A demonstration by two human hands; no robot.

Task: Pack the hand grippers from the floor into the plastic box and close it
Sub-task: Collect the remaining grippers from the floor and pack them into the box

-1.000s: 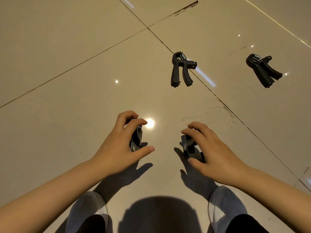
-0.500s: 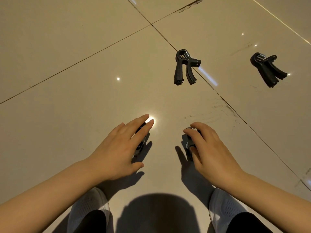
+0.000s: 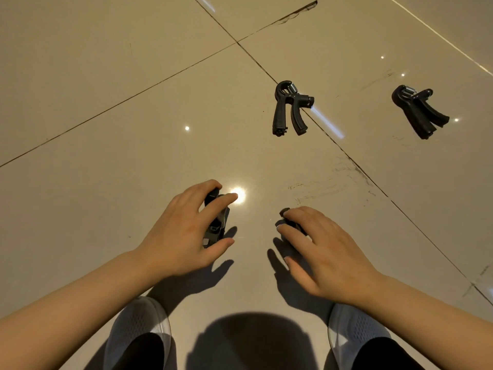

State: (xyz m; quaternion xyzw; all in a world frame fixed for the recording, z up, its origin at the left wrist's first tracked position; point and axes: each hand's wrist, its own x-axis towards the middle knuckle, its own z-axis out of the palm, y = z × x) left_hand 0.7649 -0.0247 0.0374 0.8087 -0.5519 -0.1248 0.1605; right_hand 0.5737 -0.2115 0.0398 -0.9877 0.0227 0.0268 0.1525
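While four hand grippers show on the floor (image 3: 106, 76), none is packed yet and the plastic box is not in view. Near left gripper (image 3: 216, 222) sits under the left hand (image 3: 181, 236); near right gripper (image 3: 290, 222) under the right hand (image 3: 328, 252), mostly hidden. Middle gripper (image 3: 289, 108) lies well ahead on a tile joint, handles toward the person; far right gripper (image 3: 418, 110) lies apart from it, further right.

Risks, judged: smooth glossy tile, so a gripper could skid away under a loose pinch; spring-loaded handles could shift in the fingers when lifted; picking two at once leaves no spare hand for a slip.

Left hand: fingers curled over the gripper's top, thumb out at its lower side, looks like a grip closing on it. Right hand: fingers bent down onto its gripper, thumb spread; whether it holds or only touches, cannot tell. White shoes (image 3: 138, 335) at bottom edge.
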